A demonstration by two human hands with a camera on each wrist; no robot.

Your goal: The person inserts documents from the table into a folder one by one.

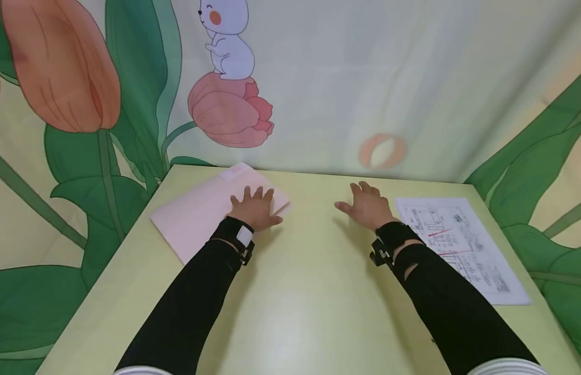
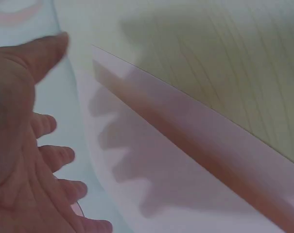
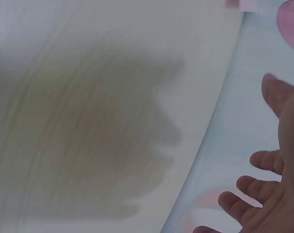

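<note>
The pink folder (image 1: 201,216) lies flat under the left hand (image 1: 255,208), and it reaches out to the left side of this hand. The fingers are spread and straight over the folder's right part; whether the palm presses it I cannot tell. The right hand (image 1: 367,205) is well apart to the right, above the bare yellow-green table (image 1: 309,291), fingers also spread, holding nothing. Just right of this hand lies a printed sheet (image 1: 464,245) with red marks.

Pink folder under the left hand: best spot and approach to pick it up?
Pinch the pink folder at its right edge, probably, coming from the table's middle: it lies flat, and that edge seems slightly lifted beside the left hand, whose fingers spread open above it.
</note>
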